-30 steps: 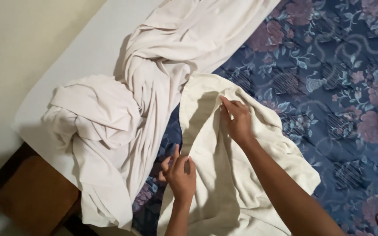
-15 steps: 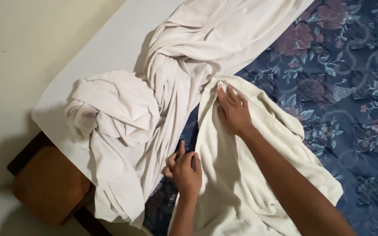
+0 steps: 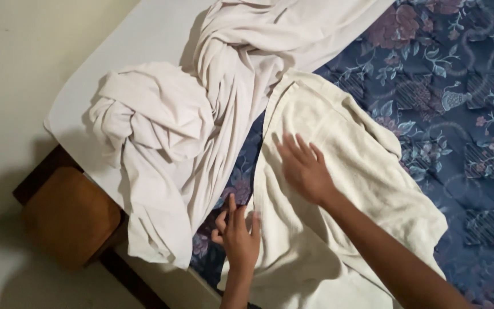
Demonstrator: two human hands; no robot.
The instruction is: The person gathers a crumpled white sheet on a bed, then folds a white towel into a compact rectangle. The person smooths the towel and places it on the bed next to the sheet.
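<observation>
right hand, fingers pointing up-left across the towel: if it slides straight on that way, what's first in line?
The right hand lies flat on the cream towel. Straight on, it stays on towel until the towel's folded left edge, then probably meets the twisted white sheet lying beside it. Depth there is unclear.

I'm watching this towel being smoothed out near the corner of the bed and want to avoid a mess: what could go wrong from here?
1. The cream terry towel runs past the near bed edge below the left hand; it could slide off.
2. The rumpled white sheet lies right beside the towel and droops over the edge; it might get dragged along.
3. The right hand presses flat while folds remain near the towel's right side, so creases may be set in.
</observation>
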